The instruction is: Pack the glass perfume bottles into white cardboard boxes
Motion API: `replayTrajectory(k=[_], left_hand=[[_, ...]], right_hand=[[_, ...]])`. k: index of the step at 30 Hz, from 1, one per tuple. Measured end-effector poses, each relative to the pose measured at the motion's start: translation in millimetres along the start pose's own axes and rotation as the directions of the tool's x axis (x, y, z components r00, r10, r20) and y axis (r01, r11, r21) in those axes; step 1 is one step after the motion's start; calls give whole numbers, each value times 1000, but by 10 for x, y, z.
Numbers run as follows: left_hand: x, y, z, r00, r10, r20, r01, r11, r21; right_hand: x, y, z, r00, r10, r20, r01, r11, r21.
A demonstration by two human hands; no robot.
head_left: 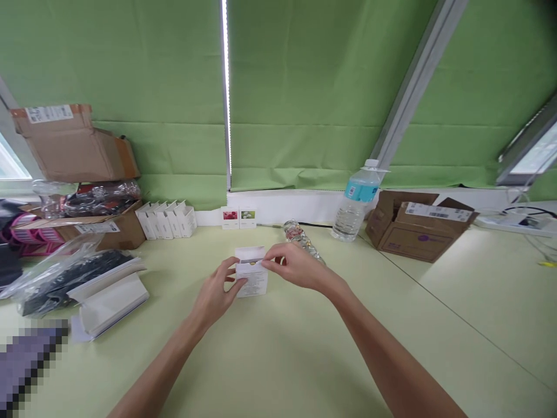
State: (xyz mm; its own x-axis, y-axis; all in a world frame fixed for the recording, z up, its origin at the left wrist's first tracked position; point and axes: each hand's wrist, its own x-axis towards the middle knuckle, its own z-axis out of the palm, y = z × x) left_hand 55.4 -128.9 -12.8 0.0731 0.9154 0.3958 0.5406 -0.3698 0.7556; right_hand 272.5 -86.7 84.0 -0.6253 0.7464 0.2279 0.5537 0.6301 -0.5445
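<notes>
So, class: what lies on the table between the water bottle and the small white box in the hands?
In the head view, a clear plastic-wrapped item lies between the water bottle and the small white box.

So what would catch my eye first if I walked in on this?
Probably the two hands at the table's centre: the left hand and right hand hold a small white box with its top flap open. Behind them hang big green blinds, with a water bottle standing right of centre and a row of white boxes on the left.
</notes>
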Motion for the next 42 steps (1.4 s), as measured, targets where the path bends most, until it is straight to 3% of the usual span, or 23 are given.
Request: replayTrajectory(k=[11, 17, 23, 27, 30, 34, 42], left_hand=[[-17, 34, -7, 999, 48, -15, -47, 999, 18], [20, 103, -3, 994, 47, -103, -57, 993, -99], [3, 160, 25, 979, -95, -178, 59, 978, -202], [-10, 83, 30, 984, 70, -162, -76, 996, -35], [-1, -12, 34, 970, 173, -168, -164, 984, 68], [16, -68, 26, 954, 228, -194, -200, 968, 150], [-1, -7, 11, 937, 296, -188, -244, 935, 257]], right_hand=[[-20, 61, -14, 998, -45, 52, 44, 999, 2], [38, 63, 90, 998, 9, -66, -10, 1000, -19], [89, 139, 294, 971, 147, -187, -149, 989, 5], [86, 152, 285, 965, 159, -211, -161, 987, 4], [83, 129, 242, 979, 94, -182, -96, 995, -5], [77, 109, 218, 990, -5, -138, 2, 1000, -25], [35, 77, 192, 999, -42, -29, 42, 999, -5]])
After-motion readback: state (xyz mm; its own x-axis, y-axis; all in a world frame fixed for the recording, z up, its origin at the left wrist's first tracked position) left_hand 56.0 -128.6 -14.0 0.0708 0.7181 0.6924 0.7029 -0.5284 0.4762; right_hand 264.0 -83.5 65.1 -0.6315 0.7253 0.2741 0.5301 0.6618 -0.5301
